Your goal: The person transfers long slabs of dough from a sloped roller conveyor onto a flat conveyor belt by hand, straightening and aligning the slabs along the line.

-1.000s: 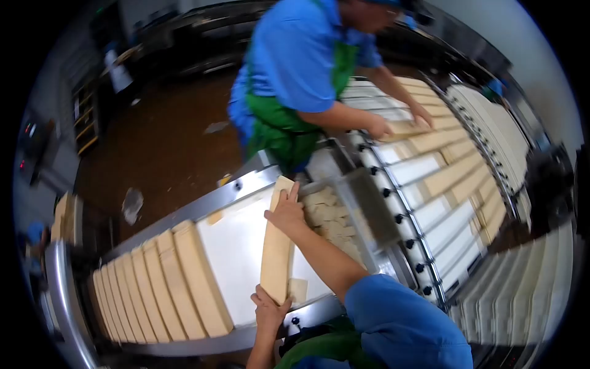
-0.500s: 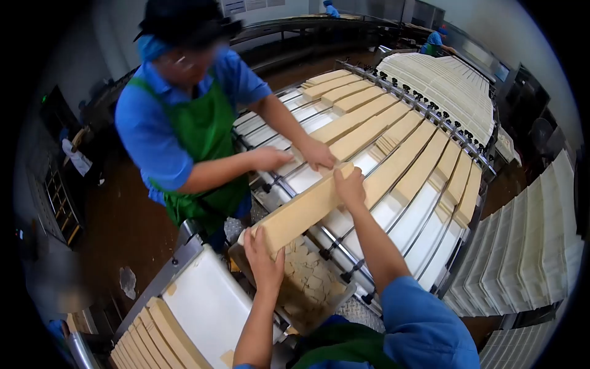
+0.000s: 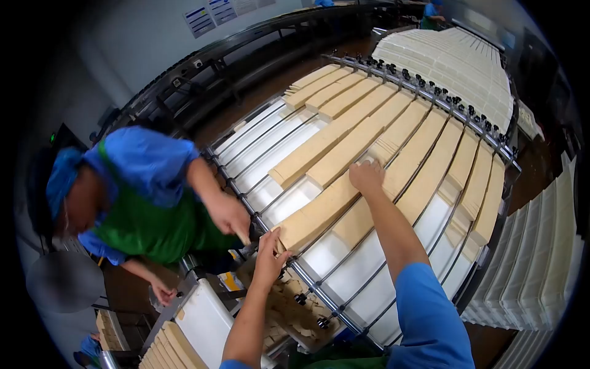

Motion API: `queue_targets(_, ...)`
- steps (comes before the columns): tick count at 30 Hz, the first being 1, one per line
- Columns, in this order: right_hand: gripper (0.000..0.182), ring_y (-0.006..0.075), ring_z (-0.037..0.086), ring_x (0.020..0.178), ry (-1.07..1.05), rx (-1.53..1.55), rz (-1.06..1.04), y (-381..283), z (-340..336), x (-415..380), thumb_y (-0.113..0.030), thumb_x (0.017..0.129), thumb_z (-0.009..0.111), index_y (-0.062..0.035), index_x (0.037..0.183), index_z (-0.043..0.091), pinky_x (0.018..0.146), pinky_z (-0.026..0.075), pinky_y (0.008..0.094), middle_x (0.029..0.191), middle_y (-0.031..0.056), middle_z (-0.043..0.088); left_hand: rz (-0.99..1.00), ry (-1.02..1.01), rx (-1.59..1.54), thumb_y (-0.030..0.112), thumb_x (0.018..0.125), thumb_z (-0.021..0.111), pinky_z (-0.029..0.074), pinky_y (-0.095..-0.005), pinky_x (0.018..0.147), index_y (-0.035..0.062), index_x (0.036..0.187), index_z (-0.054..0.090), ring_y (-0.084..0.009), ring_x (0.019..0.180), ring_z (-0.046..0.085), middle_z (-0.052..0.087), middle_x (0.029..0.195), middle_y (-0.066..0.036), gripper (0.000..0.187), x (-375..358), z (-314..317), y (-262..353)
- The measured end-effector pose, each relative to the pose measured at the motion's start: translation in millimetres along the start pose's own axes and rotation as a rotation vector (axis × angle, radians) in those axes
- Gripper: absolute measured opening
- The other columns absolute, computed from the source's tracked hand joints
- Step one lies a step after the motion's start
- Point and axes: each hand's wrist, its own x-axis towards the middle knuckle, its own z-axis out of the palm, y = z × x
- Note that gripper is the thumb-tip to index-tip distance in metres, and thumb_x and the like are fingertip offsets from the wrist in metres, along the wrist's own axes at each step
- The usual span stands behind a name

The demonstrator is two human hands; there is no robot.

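A long beige block [image 3: 313, 215], which looks like stacked thin strips, lies in a lane of the white conveyor [image 3: 344, 255]. My left hand [image 3: 268, 258] is at its near end, the fingers on one side and the thumb on the other. Curled round the far end is my right hand [image 3: 367, 177], close to some loose beige strips [image 3: 386, 147]. More beige blocks [image 3: 335, 147] lie in the lanes on both sides, parted by thin dark rods.
A co-worker in a green apron [image 3: 153, 227] leans at the left, one hand near the conveyor's edge. Below stands a bin [image 3: 307, 338] of broken beige pieces. More strips [image 3: 169, 344] sit on a white belt at lower left; stacked white trays [image 3: 522, 258] stand at right.
My hands have carried the beige block from above the bin forward onto the conveyor lane. The co-worker has moved left and bent down, with hands away from the block. My view has shifted.
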Motion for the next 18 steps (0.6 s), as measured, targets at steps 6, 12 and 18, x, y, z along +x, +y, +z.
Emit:
queue_targets(6, 0.055, 0.0328, 0.031, 0.131, -0.032, -0.043, -0.086, 13.3, -15.5, 3.1, -0.036, 0.09, 0.036, 0.0011, 0.128, 0.048, 0.103, 0.024, 0.0487, 0.14, 0.024, 0.038, -0.045, 0.024, -0.025, 0.0, 0.068, 0.077, 0.044, -0.0349, 0.094, 0.0019, 0.127, 0.049, -0.0298, 0.113, 0.05, 0.047, 0.126, -0.017, 0.065, 15.5, 29.6, 5.0)
queue_targets(12, 0.045, 0.032, 0.038, 0.119, 0.362, 0.117, -0.287, -6.4, -25.0, -42.6, -0.03, 0.086, 0.052, -0.0033, 0.123, 0.052, 0.101, 0.024, 0.0488, 0.124, 0.0148, 0.049, -0.022, -0.083, -0.329, -0.002, 0.076, 0.066, 0.038, -0.0365, 0.102, 0.005, 0.129, 0.049, -0.0365, 0.124, 0.044, 0.042, 0.135, -0.023, 0.055, 35.7, 61.7, -29.0)
queue_targets(18, 0.043, 0.0311, 0.044, 0.112, 0.076, 0.698, -0.794, -30.0, -62.7, -169.0, -0.023, 0.081, 0.061, -0.0044, 0.12, 0.053, 0.097, 0.029, 0.0452, 0.116, 0.0147, 0.053, -0.093, 0.347, -0.166, -0.006, 0.076, 0.047, 0.042, -0.0337, 0.094, 0.0026, 0.113, 0.058, -0.0344, 0.113, 0.052, 0.05, 0.126, -0.02, 0.039, -6.9, 42.5, 35.8)
